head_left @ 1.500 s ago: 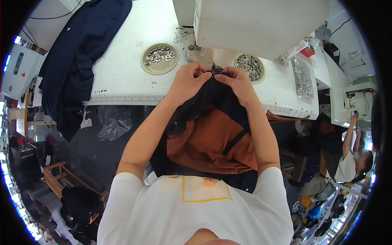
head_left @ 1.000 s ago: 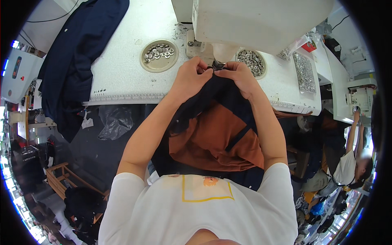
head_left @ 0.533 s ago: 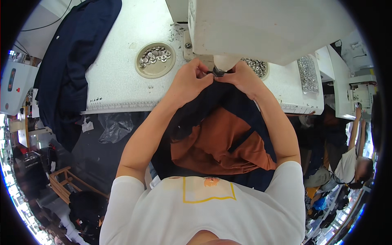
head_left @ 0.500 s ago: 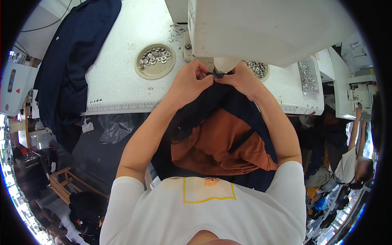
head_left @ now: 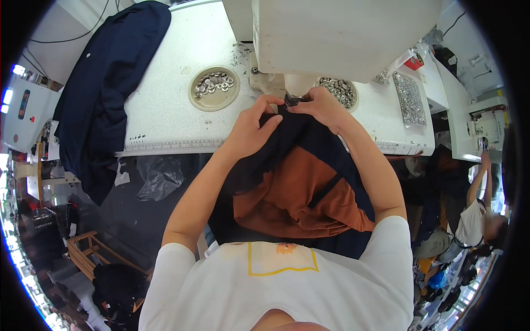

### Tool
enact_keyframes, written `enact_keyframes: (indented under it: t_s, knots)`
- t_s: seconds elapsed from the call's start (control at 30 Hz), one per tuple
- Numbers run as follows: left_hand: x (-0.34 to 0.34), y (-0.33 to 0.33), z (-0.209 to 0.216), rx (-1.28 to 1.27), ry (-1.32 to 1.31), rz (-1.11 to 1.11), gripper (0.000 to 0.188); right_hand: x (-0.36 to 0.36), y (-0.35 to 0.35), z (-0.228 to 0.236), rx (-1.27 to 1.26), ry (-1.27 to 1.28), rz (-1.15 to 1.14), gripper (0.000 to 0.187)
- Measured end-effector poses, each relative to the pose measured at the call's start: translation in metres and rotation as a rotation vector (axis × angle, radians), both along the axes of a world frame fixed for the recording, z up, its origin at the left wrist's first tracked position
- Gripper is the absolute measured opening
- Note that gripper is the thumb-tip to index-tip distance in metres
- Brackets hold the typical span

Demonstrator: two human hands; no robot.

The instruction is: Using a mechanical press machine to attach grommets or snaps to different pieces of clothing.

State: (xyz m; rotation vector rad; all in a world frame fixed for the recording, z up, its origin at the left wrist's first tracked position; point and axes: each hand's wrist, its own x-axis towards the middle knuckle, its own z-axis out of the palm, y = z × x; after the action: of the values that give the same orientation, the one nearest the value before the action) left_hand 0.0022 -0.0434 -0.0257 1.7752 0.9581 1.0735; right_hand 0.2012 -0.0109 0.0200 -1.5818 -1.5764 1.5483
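A dark navy garment with a rust-brown lining [head_left: 298, 190] hangs from the white machine [head_left: 326, 41] down over my lap. Its edge lies under the machine's head, at a small dark metal tool [head_left: 292, 100]. My right hand [head_left: 326, 110] pinches that edge close to the tool, thumb and fingers pressed together. On the other side, my left hand [head_left: 255, 128] rests by the cloth with thumb and forefinger apart. The forefinger reaches toward the tool; its other fingers are curled and partly hidden.
Metal snap parts fill a round dish [head_left: 214, 105] left of the machine and another dish [head_left: 354, 94] to its right. A clear bag of metal parts [head_left: 409, 99] lies farther right. Another navy garment [head_left: 99, 94] drapes over the table's left end. A co-worker [head_left: 472, 220] is at far right.
My left thumb and forefinger have come apart and the hand has drawn back slightly from the cloth edge. My right hand keeps its pinch. The view has shifted a little.
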Motion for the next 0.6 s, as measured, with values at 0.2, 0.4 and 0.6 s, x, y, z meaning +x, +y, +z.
enact_keyframes:
  t_s: [0.2,0.4,0.6]
  knots:
    - [-0.002,-0.001,0.007,-0.02,0.063,-0.007,0.03,0.006,0.001,-0.01,-0.003,0.066,0.0,0.026]
    - [0.0,0.003,0.009,-0.064,0.057,-0.008,0.03,0.018,0.005,-0.02,-0.084,0.242,0.02,0.031]
    - [0.0,0.001,0.01,-0.099,0.052,0.004,0.029,0.017,0.003,-0.02,-0.051,0.202,0.003,0.03]
